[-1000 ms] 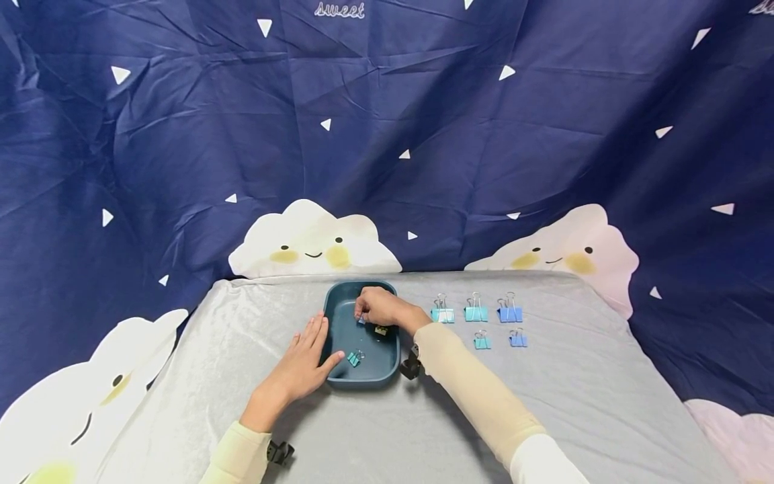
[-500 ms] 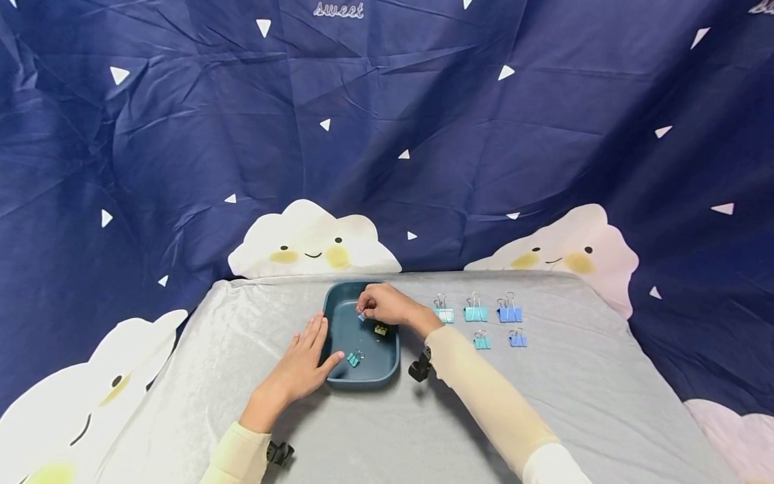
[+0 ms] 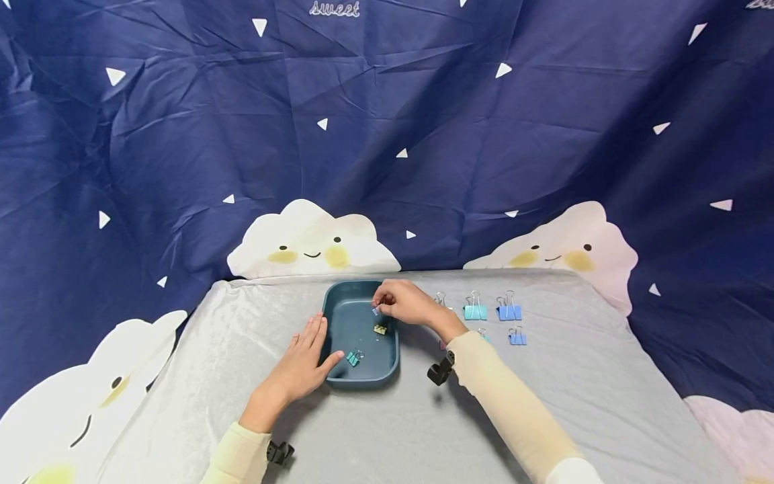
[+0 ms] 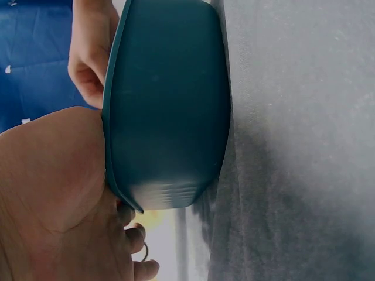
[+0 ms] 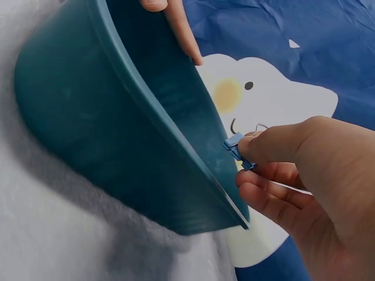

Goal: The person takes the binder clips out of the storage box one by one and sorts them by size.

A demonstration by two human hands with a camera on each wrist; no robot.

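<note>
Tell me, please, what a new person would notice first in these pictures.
First, the right hand pinching a small blue binder clip above the teal tray in the middle of the grey table. The left hand rests against the tray's left rim. More blue clips lie in rows at the right.

The tray sits mid-table, with two clips in it. The left hand lies against its left side, the right hand over its far right rim. More clips lie on the table to the right.
</note>
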